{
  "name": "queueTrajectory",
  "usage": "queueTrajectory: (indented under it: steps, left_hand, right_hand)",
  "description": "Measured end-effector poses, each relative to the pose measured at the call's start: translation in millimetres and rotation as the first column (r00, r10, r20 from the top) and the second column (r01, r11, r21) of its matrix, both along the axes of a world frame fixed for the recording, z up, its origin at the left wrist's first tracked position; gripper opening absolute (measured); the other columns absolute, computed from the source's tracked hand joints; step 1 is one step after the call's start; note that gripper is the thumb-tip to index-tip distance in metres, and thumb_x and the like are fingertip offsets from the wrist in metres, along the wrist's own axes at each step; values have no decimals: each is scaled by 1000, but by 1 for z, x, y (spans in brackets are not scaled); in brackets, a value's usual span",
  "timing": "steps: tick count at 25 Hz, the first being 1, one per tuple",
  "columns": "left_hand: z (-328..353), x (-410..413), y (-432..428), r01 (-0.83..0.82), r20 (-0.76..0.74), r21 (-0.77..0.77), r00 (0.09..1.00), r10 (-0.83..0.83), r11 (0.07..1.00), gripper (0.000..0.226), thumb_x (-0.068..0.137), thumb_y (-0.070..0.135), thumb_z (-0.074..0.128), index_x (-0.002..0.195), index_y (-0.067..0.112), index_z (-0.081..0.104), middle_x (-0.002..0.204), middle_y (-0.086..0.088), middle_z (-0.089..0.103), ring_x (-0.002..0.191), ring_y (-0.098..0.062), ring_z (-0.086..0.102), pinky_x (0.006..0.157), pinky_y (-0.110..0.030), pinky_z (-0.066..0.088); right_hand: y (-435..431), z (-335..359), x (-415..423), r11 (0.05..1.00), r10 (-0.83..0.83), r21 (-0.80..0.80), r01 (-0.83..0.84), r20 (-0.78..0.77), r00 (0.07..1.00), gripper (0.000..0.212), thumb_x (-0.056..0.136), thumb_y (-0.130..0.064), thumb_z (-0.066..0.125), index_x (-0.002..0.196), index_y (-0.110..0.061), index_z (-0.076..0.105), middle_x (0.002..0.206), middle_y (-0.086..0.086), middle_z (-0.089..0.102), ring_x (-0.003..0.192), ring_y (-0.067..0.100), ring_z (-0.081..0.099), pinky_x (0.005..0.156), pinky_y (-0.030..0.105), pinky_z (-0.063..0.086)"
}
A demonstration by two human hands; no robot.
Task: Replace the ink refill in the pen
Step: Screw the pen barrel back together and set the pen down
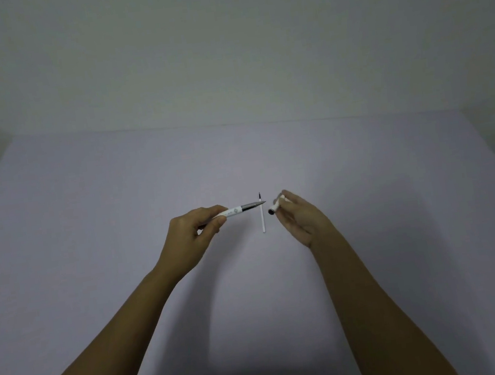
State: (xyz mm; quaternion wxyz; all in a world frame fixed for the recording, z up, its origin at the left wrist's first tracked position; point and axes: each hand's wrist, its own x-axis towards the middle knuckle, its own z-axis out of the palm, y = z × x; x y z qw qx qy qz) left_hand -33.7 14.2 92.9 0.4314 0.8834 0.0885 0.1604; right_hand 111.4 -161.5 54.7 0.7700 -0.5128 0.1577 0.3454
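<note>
Left hand [197,229] is gripping the uncapped pen [238,210]; right hand [298,215] is pinching its cap [276,206] — a refill [262,216] is lying mid-tabletop [86,207] between them.

We saw a bare indoor room, type unclear: plain pale wall [221,34], wide lavender-grey table [86,207] pushed against it, dim light, no furnishings visible.

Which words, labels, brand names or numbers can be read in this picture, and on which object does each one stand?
No text can be quoted here.
White pen barrel, held in the left hand: a small grey printed mark, too small and blurred to read.
Pen cap, held in the right hand: no print visible.
Ink refill, lying on the table: no print visible.
</note>
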Motion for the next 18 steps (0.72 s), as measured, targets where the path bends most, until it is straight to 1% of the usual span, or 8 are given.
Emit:
queueTrajectory:
  steps: [1, 3, 4, 6, 10, 14, 18]
  left_hand:
    - [0, -1, 0, -6, 4, -1, 1000, 6, 1000, 16, 89, 17, 59, 100, 20, 69, 68, 18, 59, 67, -5, 55, 59, -5, 37]
    - [-1, -3, 1, -27, 9, 0, 1000, 27, 1000, 15, 89, 17, 59, 99, 22, 69, 67, 15, 60, 68, -9, 55, 58, -7, 37]
    - [-2, -4, 2, -41, 8, 1, 999, 41, 999, 14, 90, 17, 59, 98, 22, 69, 67, 12, 61, 67, -9, 54, 58, -7, 37]
    - [-4, -5, 3, -69, -2, -6, 998, 69, 998, 14, 90, 17, 58, 98, 22, 69, 66, 9, 61, 65, -5, 53, 57, -5, 36]
    - [-3, -7, 3, -113, -17, -28, 994, 112, 993, 15, 90, 16, 58, 100, 19, 69, 65, 14, 59, 63, 3, 54, 56, -2, 36]
    - [0, -7, 3, -124, -13, -47, 992, 123, 991, 16, 90, 15, 58, 101, 16, 70, 66, 13, 60, 62, 5, 55, 56, -1, 35]
    - [2, -7, 2, -108, -17, -34, 994, 108, 994, 16, 90, 16, 58, 101, 16, 69, 66, 13, 59, 62, 5, 54, 56, -2, 36]
  right_hand:
    - [1, 4, -2, 1000, -6, -12, 7, 72, 997, 10, 91, -4, 54, 102, -6, 54, 85, 5, 63, 77, 7, 65, 62, 11, 54]
    - [0, 13, -5, 997, -46, -55, 59, 219, 975, 9, 87, -3, 60, 94, -9, 61, 78, 1, 69, 73, 5, 69, 65, 12, 55]
    - [0, 17, -6, 995, -46, -68, 68, 283, 958, 10, 86, -3, 62, 93, -10, 61, 79, 2, 70, 73, 5, 70, 67, 13, 55]
    - [-1, 23, -8, 997, -31, -61, 56, 358, 933, 8, 86, -3, 62, 91, -10, 61, 84, 5, 69, 73, 6, 71, 68, 13, 55]
    - [-2, 26, -10, 999, -10, -40, 28, 398, 917, 6, 88, -5, 60, 90, -11, 62, 87, 5, 69, 73, 6, 72, 68, 12, 55]
    - [-5, 28, -11, 999, 20, -34, -7, 420, 908, 9, 90, -5, 57, 91, -12, 63, 90, 5, 69, 75, 6, 72, 70, 12, 54]
    - [-5, 28, -14, 999, 41, -36, -29, 426, 904, 10, 90, -6, 57, 91, -13, 64, 90, 5, 69, 76, 6, 71, 71, 12, 54]
